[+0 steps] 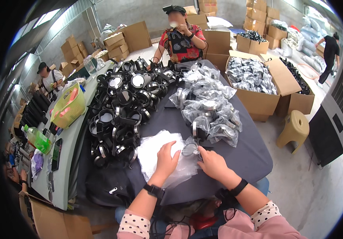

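Observation:
A stack of clear plastic bags [155, 153] lies in front of me on the dark-clothed table [255, 155]. My left hand [167, 159] rests on the stack, fingers stretched out and holding nothing. At its right edge my right hand [215, 165] pinches a bagged round part [190, 149] with a silver rim; the fingertips are partly hidden by the plastic. To the left rises a large heap of loose black parts [117, 115] with round silver rims and black handles. Similar parts wrapped in clear plastic [211, 105] are piled beyond my right hand.
A black zipped bag [103, 185] lies at the near left table corner. Cartons of parts [259, 105] and a tan stool [293, 129] stand right, beside a dark air cooler [335, 115]. Across sits a co-worker [181, 38]. A side table [65, 159] holds a yellow-green basket [69, 107].

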Available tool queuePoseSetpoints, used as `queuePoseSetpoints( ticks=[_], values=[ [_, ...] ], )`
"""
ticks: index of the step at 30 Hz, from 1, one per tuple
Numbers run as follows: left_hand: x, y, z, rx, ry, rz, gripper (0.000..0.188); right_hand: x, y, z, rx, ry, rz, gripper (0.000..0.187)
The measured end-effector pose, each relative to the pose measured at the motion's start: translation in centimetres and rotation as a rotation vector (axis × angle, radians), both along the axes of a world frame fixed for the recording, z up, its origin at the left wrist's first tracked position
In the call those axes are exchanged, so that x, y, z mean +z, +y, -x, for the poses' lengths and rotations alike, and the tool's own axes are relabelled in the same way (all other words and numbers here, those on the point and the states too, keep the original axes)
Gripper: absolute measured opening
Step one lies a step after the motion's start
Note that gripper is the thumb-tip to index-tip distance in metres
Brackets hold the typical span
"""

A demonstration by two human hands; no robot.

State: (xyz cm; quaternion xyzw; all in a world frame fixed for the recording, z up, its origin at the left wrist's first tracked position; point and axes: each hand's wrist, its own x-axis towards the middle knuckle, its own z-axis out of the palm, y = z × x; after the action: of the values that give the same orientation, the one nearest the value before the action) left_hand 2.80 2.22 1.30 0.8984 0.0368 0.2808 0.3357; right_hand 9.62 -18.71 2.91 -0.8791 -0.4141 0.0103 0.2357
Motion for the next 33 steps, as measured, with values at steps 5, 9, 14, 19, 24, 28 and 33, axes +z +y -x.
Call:
queuePoseSetpoints(
  ticks=[5, 9, 14, 19, 24, 28, 33],
  values=[
    [2.0, 0.1, -6.6, -0.027, -0.032, 0.058, 0.033, -0.7, -2.5, 1.8, -0.131, 0.093, -0.166, 0.041],
    [0.7, -0.4, -9.9, -0.039, -0.009, 0.203, 0.036, 0.2, -8.2, 2.3, -0.385, 0.199, -0.312, 0.032],
    [-0.3, -0.9, -11.8, -0.115, -0.069, 0.149, 0.035, 0.7, -12.6, 1.5, -0.661, 0.177, -0.642, 0.034],
    [-0.6, -0.3, -12.5, -0.059, -0.041, 0.098, 0.021, -2.7, -8.6, -0.9, -0.647, 0.416, -0.860, 0.025],
    [-0.6, -1.7, -10.5, -0.070, -0.045, 0.068, 0.006, -4.2, -4.3, -3.6, -0.474, 0.551, -1.017, 0.020],
    [0.6, -3.6, -6.7, -0.152, -0.035, 0.023, 0.007, -2.6, -4.9, -3.3, -0.406, 0.512, -0.776, 0.019],
    [0.1, -3.5, -5.6, -0.137, -0.028, -0.106, 0.010, 1.2, -4.7, -1.6, -0.330, 0.063, -0.285, 0.025]
  ],
)
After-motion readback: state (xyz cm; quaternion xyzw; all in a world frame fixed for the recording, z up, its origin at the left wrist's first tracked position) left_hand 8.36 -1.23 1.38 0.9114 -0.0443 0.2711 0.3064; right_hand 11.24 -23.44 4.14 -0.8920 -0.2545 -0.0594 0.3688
